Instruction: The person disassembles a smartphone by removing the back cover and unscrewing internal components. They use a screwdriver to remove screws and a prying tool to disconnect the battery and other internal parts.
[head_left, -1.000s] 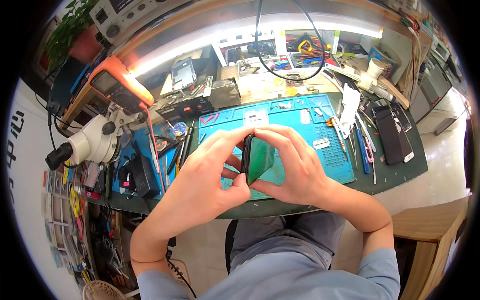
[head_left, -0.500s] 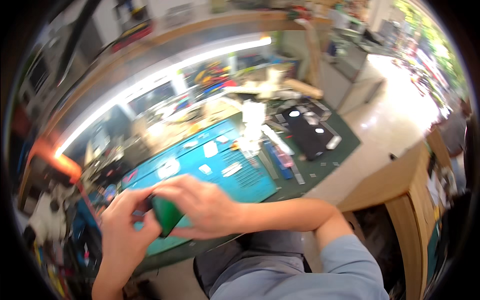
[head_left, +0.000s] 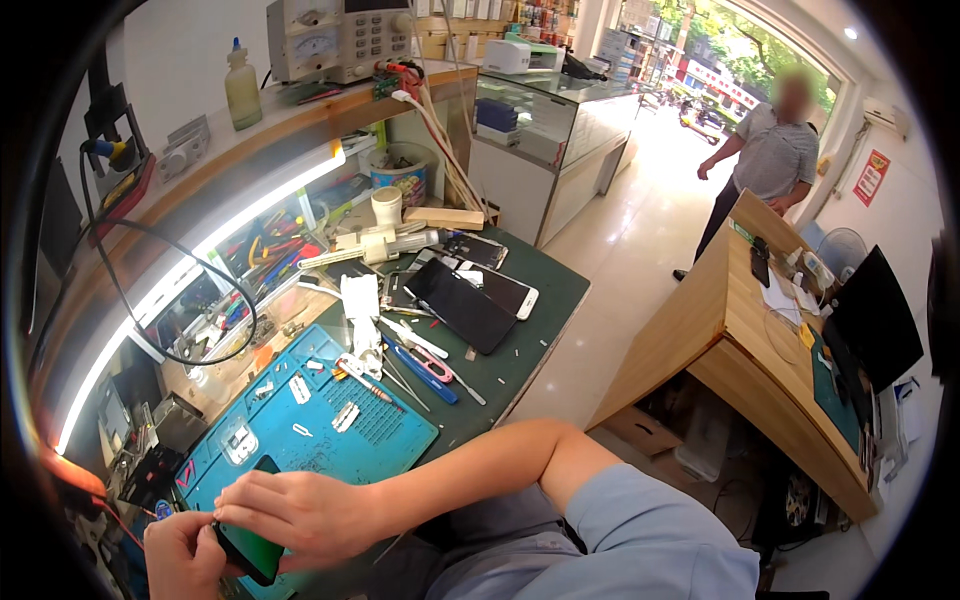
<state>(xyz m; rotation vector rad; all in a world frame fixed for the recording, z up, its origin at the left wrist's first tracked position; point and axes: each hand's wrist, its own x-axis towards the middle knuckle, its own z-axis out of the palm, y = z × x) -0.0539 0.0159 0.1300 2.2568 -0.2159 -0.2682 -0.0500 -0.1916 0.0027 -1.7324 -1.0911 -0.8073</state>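
Note:
A phone point(head_left: 250, 548) with a dark edge and a green glow on its face is tilted between my hands, over the near left corner of the blue repair mat point(head_left: 390, 440). My left hand point(head_left: 182, 556) pinches its left end with thumb and fingers. Across its upper edge bends my right hand point(head_left: 305, 515), fingers closed on it; they hide part of the phone. Close beyond the hands, a small clear tray point(head_left: 238, 440) lies on the mat, with metal parts point(head_left: 345, 416) farther right.
Tweezers point(head_left: 405, 382), blue-handled pliers point(head_left: 425, 375) and dark phones point(head_left: 462, 305) lie on the green bench mat point(head_left: 540, 330). A black cable point(head_left: 250, 300) loops down from the shelf. To the right stands a wooden desk point(head_left: 690, 350); a person point(head_left: 775, 150) stands beyond it.
The view has swung to the right, so my hands and the phone now show lower and farther left. Both hands keep their hold. The picture is sharper, and the standing person shows clearly.

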